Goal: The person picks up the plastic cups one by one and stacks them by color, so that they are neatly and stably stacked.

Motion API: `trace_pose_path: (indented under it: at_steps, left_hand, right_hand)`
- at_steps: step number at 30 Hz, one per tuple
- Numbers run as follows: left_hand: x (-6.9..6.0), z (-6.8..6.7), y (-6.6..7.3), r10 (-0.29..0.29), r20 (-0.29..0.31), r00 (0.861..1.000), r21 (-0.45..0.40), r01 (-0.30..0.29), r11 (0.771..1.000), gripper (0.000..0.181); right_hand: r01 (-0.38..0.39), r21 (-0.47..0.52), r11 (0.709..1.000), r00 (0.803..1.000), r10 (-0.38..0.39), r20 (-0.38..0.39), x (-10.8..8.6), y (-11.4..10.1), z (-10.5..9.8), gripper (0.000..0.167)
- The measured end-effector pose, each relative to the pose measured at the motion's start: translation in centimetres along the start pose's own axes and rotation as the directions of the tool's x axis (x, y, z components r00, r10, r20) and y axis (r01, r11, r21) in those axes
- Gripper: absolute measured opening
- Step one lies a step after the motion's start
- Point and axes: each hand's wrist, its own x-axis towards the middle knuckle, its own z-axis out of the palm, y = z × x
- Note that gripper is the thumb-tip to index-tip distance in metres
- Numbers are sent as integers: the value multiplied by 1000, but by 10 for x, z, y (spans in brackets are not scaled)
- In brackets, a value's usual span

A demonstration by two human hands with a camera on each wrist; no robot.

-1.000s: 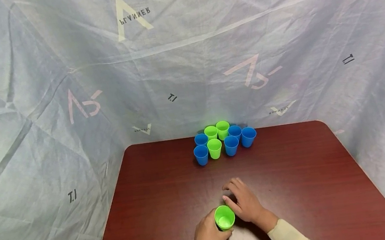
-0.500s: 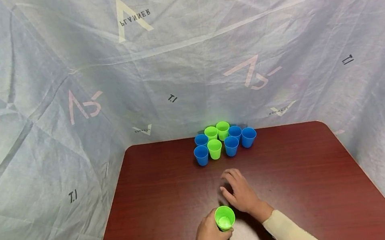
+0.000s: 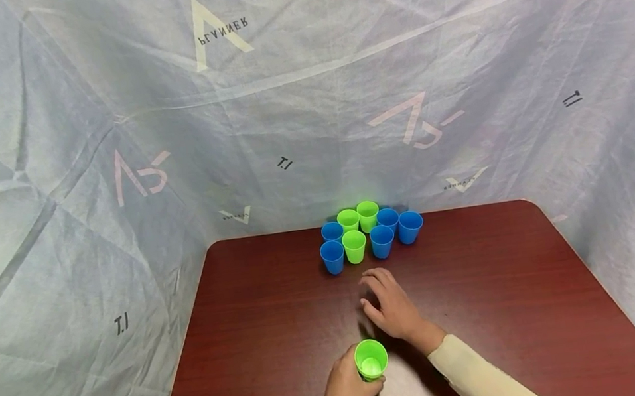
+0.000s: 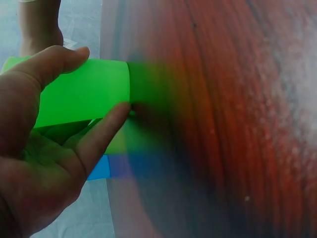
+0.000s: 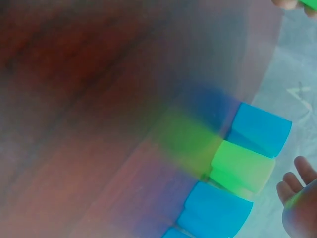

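Ideally, the left grip [image 3: 345, 385] does little more than steady the held green cup [image 3: 371, 359]: light, even pressure should be enough, as a hard squeeze might flex the wall or tilt the rim. With that grip at the cup's eight o'clock, seen from the head view, the mouth faces up uncovered. Whether the base touches the surface [image 3: 264, 339] is hard to tell; the left wrist view shows it close. For the right grip [image 3: 392, 308], at the held cup's one o'clock, any grasp in the group looks best made from the near side, thumb and fingers straddling one cup. The front green cup [image 3: 355, 248] stands at its eleven o'clock, with a blue cup [image 3: 333, 259] between eight and nine of that cup and another blue cup [image 3: 382, 243] at three, so fingers spread too wide could nudge either.

As for pose, the left grip is clamped around the held cup, thumb near six o'clock and fingers round the far side, near ten. The right grip has nothing in it: thumb and fingers are apart, loosely bent, fingertips toward eleven o'clock, its sleeve [image 3: 479, 374] trailing between four and five.
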Motion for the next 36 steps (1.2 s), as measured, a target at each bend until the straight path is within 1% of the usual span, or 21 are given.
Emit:
trace_pose_path:
  at_steps: [4, 10, 17, 20, 22, 26, 29, 32, 36]
  left_hand:
    - [1, 1, -1, 17, 2, 1000, -34, -17, 999, 60]
    - [2, 2, -1, 9, -6, 1000, -42, -9, 999, 60]
    - [1, 2, 0, -20, -4, 1000, -26, 20, 999, 59]
    - [1, 2, 2, -40, 6, 999, -25, 40, 999, 59]
    - [2, 2, 2, -52, 13, 999, -23, 53, 998, 58]
    - [1, 1, 2, -62, 20, 998, -12, 62, 998, 58]
    - [2, 1, 2, -57, 11, 998, 20, 57, 998, 57]
    - [2, 1, 2, -48, -5, 999, 59, 48, 997, 57]
    - [2, 0, 2, -44, -16, 999, 88, 46, 995, 56]
  right_hand:
    - [-18, 5, 1000, 1000, 18, 17, 5, -1, -2, 35]
    - [-52, 0, 999, 997, 52, 49, 12, 2, -4, 35]
    - [-87, -33, 996, 988, 90, 122, 21, 9, -2, 51]
    - [-84, -58, 995, 986, 91, 142, 25, 11, -1, 57]
    - [-66, -77, 995, 987, 77, 141, 28, 12, -1, 61]
    - [-47, -121, 991, 985, 67, 158, 33, 12, -1, 66]
    - [-48, -153, 987, 978, 77, 195, 36, 13, 0, 68]
    - [-51, -185, 981, 966, 95, 240, 38, 16, 2, 70]
    - [-55, -232, 971, 950, 123, 288, 41, 20, 6, 74]
